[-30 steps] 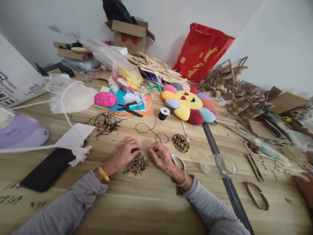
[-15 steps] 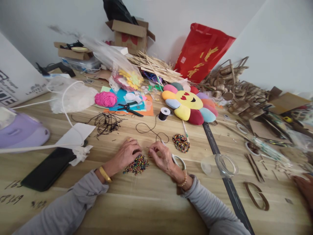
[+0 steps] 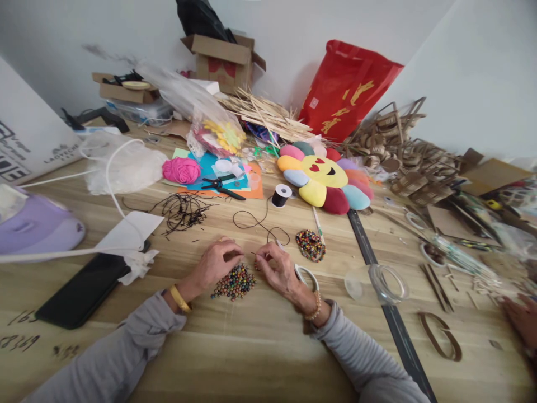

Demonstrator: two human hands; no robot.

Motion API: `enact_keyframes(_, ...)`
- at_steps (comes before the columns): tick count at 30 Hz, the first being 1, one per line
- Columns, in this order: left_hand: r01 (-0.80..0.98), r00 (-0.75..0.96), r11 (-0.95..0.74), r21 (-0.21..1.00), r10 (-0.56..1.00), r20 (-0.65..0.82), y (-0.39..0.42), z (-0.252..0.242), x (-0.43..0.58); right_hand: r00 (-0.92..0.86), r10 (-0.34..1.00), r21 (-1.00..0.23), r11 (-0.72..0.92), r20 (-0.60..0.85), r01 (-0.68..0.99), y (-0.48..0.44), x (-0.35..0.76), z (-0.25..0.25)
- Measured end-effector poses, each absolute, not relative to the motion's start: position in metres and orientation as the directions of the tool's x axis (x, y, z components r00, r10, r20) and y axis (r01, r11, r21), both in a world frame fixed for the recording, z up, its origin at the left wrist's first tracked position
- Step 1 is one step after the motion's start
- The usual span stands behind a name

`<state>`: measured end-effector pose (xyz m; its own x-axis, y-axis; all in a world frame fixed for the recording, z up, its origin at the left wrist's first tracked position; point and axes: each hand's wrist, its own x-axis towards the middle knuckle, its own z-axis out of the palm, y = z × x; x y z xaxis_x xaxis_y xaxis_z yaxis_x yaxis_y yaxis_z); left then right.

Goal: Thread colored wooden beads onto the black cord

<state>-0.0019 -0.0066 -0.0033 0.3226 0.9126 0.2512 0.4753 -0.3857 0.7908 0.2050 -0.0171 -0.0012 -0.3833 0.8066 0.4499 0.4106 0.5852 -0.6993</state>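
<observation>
A loose pile of small multicoloured beads (image 3: pixel 234 283) lies on the wooden table between my hands. My left hand (image 3: pixel 218 261) is just above the pile's far left edge, thumb and fingertips brought together in a pinch. Whatever sits in that pinch is too small to make out. Close by on the right, my right hand (image 3: pixel 274 270) pinches a thin dark cord, whose short tip points toward my left fingertips. Behind the hands, black cord (image 3: pixel 251 226) loops over the table to a white-ended spool (image 3: pixel 281 195). A coiled string of beads (image 3: pixel 310 245) rests right of my right hand.
White-handled scissors (image 3: pixel 308 275) lie partly under my right wrist. Black cord pieces (image 3: pixel 184 211), pliers (image 3: pixel 222 188) and a flower cushion (image 3: pixel 325 174) are farther back. A black phone (image 3: pixel 79 294) is at left, a clear roll (image 3: pixel 388 284) at right. Another person's hand (image 3: pixel 522 316) shows at the right edge.
My left thumb and fingertips have risen slightly from the bead pile toward the cord tip. My right hand stays nearly still. The other person's hand at the right edge has shifted slightly.
</observation>
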Motion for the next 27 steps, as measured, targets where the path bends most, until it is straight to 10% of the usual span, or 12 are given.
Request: enact_keyframes(27, 0.291, 0.326, -0.224, 0.930, 0.937, 0.124, -0.0064, 0.0011, -0.0045, -0.461, 0.731, -0.608, 0.679, 0.504, 0.411, -0.0145, 0.2059, -0.0048)
